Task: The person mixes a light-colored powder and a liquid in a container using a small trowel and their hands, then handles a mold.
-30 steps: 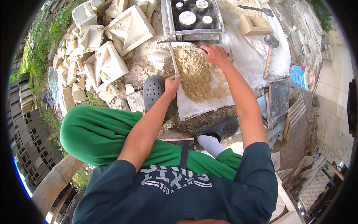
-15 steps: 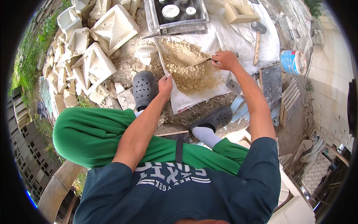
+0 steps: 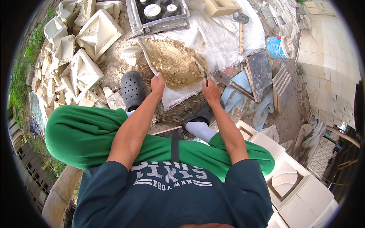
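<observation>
The left hand (image 3: 157, 84) is closed round a pale stick (image 3: 146, 56), the right hand (image 3: 211, 92) round a trowel (image 3: 200, 68); angle it low into the sand (image 3: 171, 62), upper centre.

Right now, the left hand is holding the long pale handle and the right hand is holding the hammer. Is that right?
Not quite: the right hand holds a thin, trowel-like tool, not the hammer, which lies on the white sheet. The head view shows this. The left hand does hold the long pale handle.
</observation>
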{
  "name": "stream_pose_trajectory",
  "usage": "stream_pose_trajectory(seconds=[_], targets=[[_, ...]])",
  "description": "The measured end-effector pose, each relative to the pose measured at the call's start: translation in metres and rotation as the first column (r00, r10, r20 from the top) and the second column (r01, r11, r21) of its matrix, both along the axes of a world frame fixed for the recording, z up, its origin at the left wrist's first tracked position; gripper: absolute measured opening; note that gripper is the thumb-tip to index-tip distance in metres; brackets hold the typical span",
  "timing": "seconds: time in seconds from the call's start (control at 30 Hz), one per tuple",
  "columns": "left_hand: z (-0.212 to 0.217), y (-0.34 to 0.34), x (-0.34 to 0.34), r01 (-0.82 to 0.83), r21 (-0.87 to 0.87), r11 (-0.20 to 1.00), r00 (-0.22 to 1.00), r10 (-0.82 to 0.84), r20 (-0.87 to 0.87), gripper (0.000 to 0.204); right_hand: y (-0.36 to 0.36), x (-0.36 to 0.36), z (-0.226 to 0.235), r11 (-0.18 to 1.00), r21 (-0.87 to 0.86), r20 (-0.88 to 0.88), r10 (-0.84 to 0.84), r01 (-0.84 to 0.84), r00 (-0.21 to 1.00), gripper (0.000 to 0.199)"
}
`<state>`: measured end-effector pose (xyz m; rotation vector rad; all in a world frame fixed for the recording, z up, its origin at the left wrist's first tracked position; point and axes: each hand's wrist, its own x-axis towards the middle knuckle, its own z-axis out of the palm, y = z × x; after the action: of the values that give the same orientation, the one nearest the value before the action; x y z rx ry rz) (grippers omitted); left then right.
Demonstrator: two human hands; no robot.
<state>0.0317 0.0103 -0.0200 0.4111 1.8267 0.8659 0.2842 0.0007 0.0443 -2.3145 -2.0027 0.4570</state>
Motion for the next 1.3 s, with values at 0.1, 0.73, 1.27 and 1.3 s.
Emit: stream_pose_trajectory(seconds=[0.1,0.73,1.27,1.3], targets=[[0.025,0.002,0.0,0.009,-0.029,1.0,0.998,-0.007,0.065,0.042,-0.012,-0.024,0.014,0.998,-0.034,-0.095,-0.064,0.061,0.993,0.037],[0.005,-0.019,-0.01,0.097,-0.003,0.995,0.984,-0.096,0.15,0.038,-0.052,-0.096,-0.026,0.769,0.004,-0.331,-0.603,0.64,0.726,0.04],[0.014,-0.013,-0.004,0.226,-0.035,0.973,0.972,-0.223,0.071,0.03,-0.091,-0.083,-0.048,0.692,-0.04,-0.282,-0.7,0.721,0.656,0.046],[0.004,-0.02,-0.011,0.226,-0.016,0.974,0.972,-0.224,0.075,0.033,-0.089,-0.091,-0.037,0.703,-0.052,-0.286,-0.69,0.709,0.664,0.046]])
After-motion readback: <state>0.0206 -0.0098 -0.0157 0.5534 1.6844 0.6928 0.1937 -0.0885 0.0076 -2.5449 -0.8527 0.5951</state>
